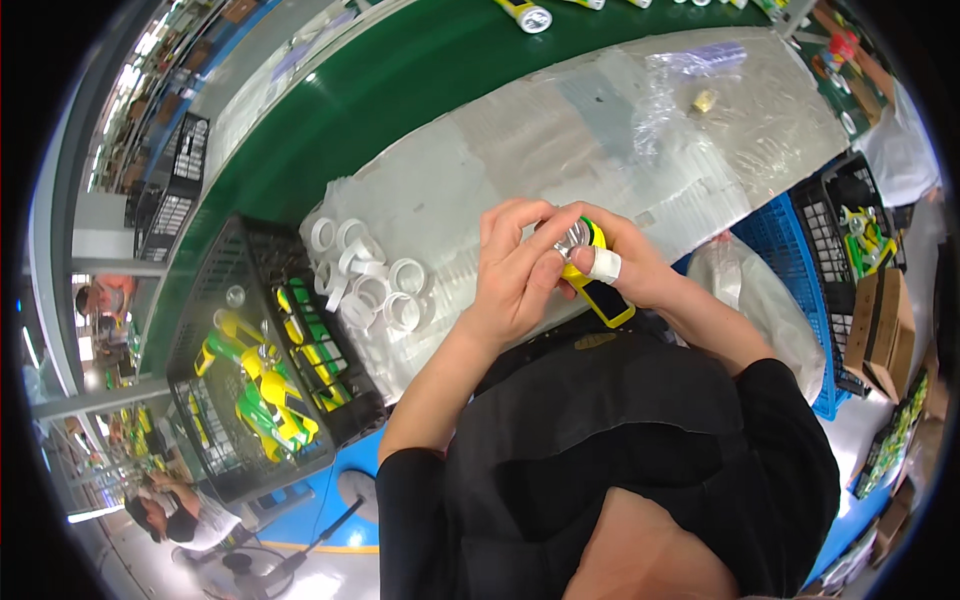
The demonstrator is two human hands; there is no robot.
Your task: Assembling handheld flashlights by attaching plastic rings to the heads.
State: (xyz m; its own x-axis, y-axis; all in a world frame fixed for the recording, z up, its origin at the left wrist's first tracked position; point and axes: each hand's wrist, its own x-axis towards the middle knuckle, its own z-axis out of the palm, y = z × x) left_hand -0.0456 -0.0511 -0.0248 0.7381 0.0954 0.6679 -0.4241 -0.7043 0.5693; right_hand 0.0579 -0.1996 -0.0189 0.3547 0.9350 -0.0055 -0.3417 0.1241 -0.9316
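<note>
A yellow, green and black flashlight (607,303) is held between my two hands above the near edge of the worktable, its head up and its body slanting down toward me. My right hand (640,265), a white wrap around one digit, closes around the head from the right. My left hand (512,270) comes in from the left, its fingertips bunched on the shiny reflector (573,238) in the head. The fingers cover part of the head. On the table left of my hands lies a loose group of white plastic rings (403,311).
A black crate (240,240) with yellow-green flashlight parts stands at the left. Beyond the table runs a green conveyor belt (420,100) carrying flashlights (530,17). Clear plastic wrap (690,65) lies on the far right. A blue crate (800,270) and cardboard box (880,330) stand right.
</note>
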